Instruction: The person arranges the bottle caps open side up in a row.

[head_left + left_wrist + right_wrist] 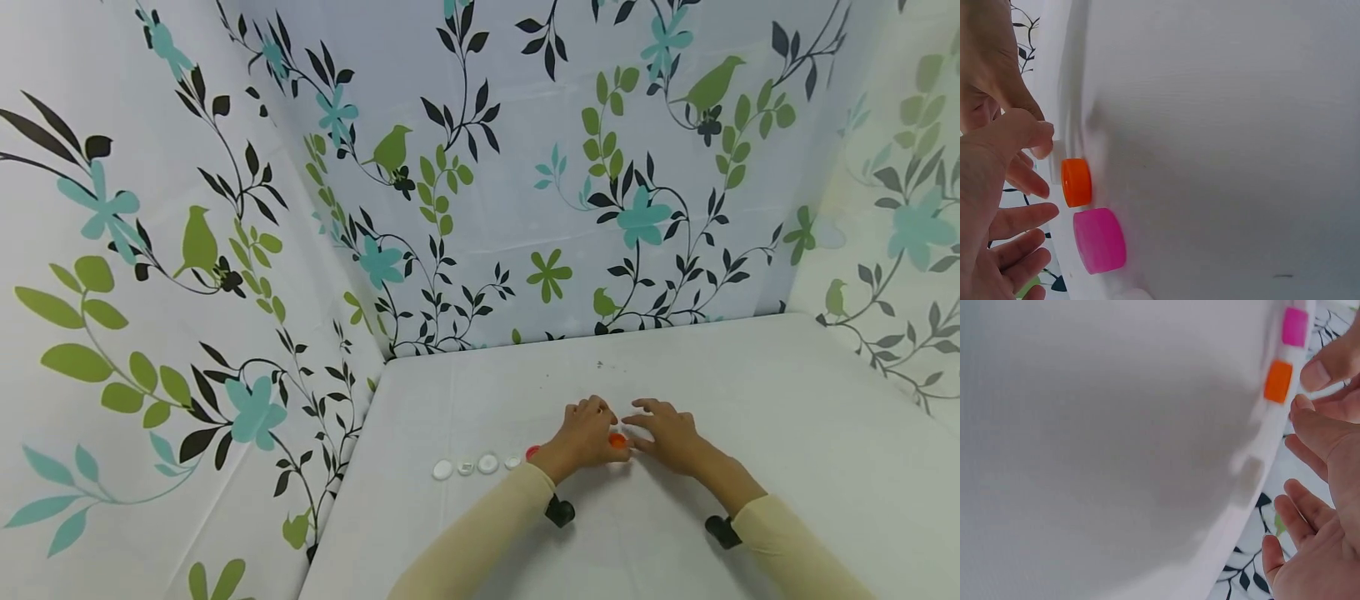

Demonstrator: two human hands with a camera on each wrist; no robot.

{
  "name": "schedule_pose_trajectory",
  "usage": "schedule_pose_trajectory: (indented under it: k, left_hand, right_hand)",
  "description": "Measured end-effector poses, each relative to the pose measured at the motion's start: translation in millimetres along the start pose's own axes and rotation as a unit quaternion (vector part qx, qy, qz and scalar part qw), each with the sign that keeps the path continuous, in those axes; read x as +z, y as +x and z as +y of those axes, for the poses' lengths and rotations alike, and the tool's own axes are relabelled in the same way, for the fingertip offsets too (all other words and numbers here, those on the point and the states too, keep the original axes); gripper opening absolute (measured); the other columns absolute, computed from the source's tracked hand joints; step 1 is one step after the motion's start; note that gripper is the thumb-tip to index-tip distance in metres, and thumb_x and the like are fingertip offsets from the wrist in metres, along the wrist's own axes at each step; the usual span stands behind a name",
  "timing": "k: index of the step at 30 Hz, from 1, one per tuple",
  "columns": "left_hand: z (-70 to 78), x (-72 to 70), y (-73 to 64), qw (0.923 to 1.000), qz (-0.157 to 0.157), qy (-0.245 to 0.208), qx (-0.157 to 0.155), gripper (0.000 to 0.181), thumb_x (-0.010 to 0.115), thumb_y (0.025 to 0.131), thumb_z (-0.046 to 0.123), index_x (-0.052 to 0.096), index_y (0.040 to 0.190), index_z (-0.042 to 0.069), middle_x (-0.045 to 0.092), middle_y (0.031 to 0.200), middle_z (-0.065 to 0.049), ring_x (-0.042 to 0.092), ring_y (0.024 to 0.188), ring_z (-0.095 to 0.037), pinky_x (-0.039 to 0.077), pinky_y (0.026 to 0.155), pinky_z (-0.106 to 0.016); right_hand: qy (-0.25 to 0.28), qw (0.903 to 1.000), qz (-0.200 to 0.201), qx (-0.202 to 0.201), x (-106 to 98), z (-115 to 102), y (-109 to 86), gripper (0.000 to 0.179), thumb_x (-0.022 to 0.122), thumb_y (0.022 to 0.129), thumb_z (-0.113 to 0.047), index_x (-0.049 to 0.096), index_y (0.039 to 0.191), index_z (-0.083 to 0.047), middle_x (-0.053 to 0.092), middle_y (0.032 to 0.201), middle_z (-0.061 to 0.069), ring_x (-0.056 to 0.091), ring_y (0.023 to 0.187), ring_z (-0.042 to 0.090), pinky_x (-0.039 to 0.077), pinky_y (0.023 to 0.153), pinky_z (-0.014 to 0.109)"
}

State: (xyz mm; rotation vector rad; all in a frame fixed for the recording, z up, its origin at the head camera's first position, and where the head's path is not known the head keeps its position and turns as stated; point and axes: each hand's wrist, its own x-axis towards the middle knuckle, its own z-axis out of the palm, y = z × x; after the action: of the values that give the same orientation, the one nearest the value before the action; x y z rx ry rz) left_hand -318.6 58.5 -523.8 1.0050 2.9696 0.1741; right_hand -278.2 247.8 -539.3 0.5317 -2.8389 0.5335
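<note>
In the head view my left hand [583,435] reaches over the table, its fingers and thumb apart around an orange bottle cap [618,440]. Facing it from the right, my right hand [669,439] has its fingertips close to the left ones. The left wrist view shows both thumbs and fingertips near each other, just behind the orange cap. A white piece [1057,161] sits directly beyond that cap, beside the fingertips. Next to the orange cap stands a larger pink cap [1099,241], partly hidden by the left wrist in the head view. Neither hand shows anything gripped.
Several white caps [488,462] lie in a row to the left of the pink cap on the white-covered table [465,400]. A patterned curtain [517,250] with leaves and birds borders the table's back and sides.
</note>
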Motion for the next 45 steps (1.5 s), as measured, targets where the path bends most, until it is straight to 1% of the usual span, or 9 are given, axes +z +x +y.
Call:
schedule_pose_trajectory:
  k: [5, 10, 14, 20, 24, 30, 37, 42, 45]
  left_hand:
    - [1.6, -5.3, 8.8, 0.9995, 0.006, -0.028, -0.012, 0.049, 0.071, 0.096, 0.054, 0.068, 0.132, 0.02, 0.054, 0.138, 0.004, 0.052, 0.126, -0.013, 0.04, 0.108, -0.035]
    - [6.3, -10.6, 23.7, 0.9991, -0.002, -0.031, -0.027, 0.047, 0.072, 0.098, 0.048, 0.067, 0.135, 0.02, 0.054, 0.139, 0.003, 0.052, 0.128, -0.014, 0.039, 0.112, -0.036]
    - [9.3, -10.1, 34.0, 0.9988, -0.018, -0.02, -0.041, 0.046, 0.074, 0.097, 0.047, 0.067, 0.135, 0.021, 0.055, 0.14, 0.003, 0.052, 0.128, -0.014, 0.039, 0.112, -0.036]
    - [14.8, -5.7, 41.7, 0.9976, -0.044, -0.008, -0.052, 0.046, 0.076, 0.096, 0.047, 0.067, 0.134, 0.023, 0.055, 0.138, 0.003, 0.051, 0.128, -0.014, 0.037, 0.113, -0.037]
    - [18.9, -1.4, 47.5, 0.998, -0.043, 0.003, -0.047, 0.044, 0.077, 0.095, 0.048, 0.07, 0.131, 0.024, 0.057, 0.136, 0.004, 0.052, 0.126, -0.014, 0.039, 0.11, -0.039]
    - [21.8, 5.6, 54.4, 0.9982, -0.041, 0.023, -0.039, 0.043, 0.077, 0.095, 0.05, 0.071, 0.131, 0.029, 0.058, 0.131, 0.006, 0.052, 0.121, -0.013, 0.04, 0.106, -0.039]
    - [22.9, 7.8, 58.0, 0.9988, -0.032, 0.023, -0.03, 0.042, 0.075, 0.095, 0.054, 0.072, 0.13, 0.031, 0.058, 0.131, 0.006, 0.051, 0.121, -0.012, 0.04, 0.105, -0.038]
    - [23.2, 5.9, 57.0, 0.9992, -0.024, 0.003, -0.032, 0.045, 0.073, 0.095, 0.055, 0.07, 0.132, 0.029, 0.057, 0.135, 0.006, 0.051, 0.124, -0.011, 0.039, 0.108, -0.036]
    - [19.8, 6.7, 58.5, 0.9991, -0.015, -0.026, -0.029, 0.045, 0.073, 0.097, 0.053, 0.069, 0.132, 0.025, 0.057, 0.137, 0.003, 0.053, 0.125, -0.014, 0.039, 0.109, -0.036]
  right_hand:
    - [0.0, 0.9995, 0.01, 0.028, -13, 15, 3.3, 0.046, 0.083, 0.092, -0.03, 0.072, 0.131, -0.008, 0.059, 0.141, 0.028, 0.055, 0.126, 0.053, 0.046, 0.084, 0.066]
    - [-0.006, 0.9984, -0.012, 0.055, -21, 27, 8.1, 0.054, 0.085, 0.089, -0.029, 0.069, 0.134, -0.004, 0.058, 0.141, 0.031, 0.055, 0.125, 0.053, 0.046, 0.085, 0.069]
    - [0.009, 0.9972, -0.036, 0.064, -19, 31, 11.0, 0.054, 0.085, 0.09, -0.028, 0.068, 0.135, -0.002, 0.057, 0.14, 0.032, 0.054, 0.126, 0.055, 0.046, 0.086, 0.069]
    - [0.01, 0.9952, -0.058, 0.078, -12, 31, 13.2, 0.052, 0.082, 0.092, -0.028, 0.068, 0.136, -0.003, 0.057, 0.141, 0.032, 0.052, 0.128, 0.054, 0.046, 0.088, 0.069]
    - [0.005, 0.9952, -0.056, 0.08, -9, 33, 12.9, 0.046, 0.081, 0.093, -0.025, 0.07, 0.133, -0.004, 0.058, 0.14, 0.031, 0.053, 0.128, 0.055, 0.046, 0.088, 0.07]
    - [0.007, 0.9962, -0.04, 0.076, -4, 38, 13.3, 0.038, 0.082, 0.092, -0.022, 0.074, 0.125, -0.005, 0.061, 0.136, 0.03, 0.055, 0.125, 0.055, 0.046, 0.087, 0.07]
    - [0.01, 0.9971, -0.028, 0.07, -2, 42, 14.9, 0.036, 0.084, 0.091, -0.023, 0.075, 0.121, -0.005, 0.062, 0.134, 0.029, 0.056, 0.124, 0.054, 0.046, 0.086, 0.069]
    - [0.014, 0.9976, -0.023, 0.065, -12, 43, 12.7, 0.035, 0.083, 0.092, -0.024, 0.075, 0.119, -0.004, 0.062, 0.135, 0.029, 0.056, 0.124, 0.053, 0.046, 0.085, 0.067]
    - [0.023, 0.9976, -0.018, 0.064, -19, 43, 11.8, 0.034, 0.08, 0.094, -0.025, 0.074, 0.119, -0.002, 0.06, 0.136, 0.03, 0.055, 0.125, 0.054, 0.046, 0.085, 0.069]
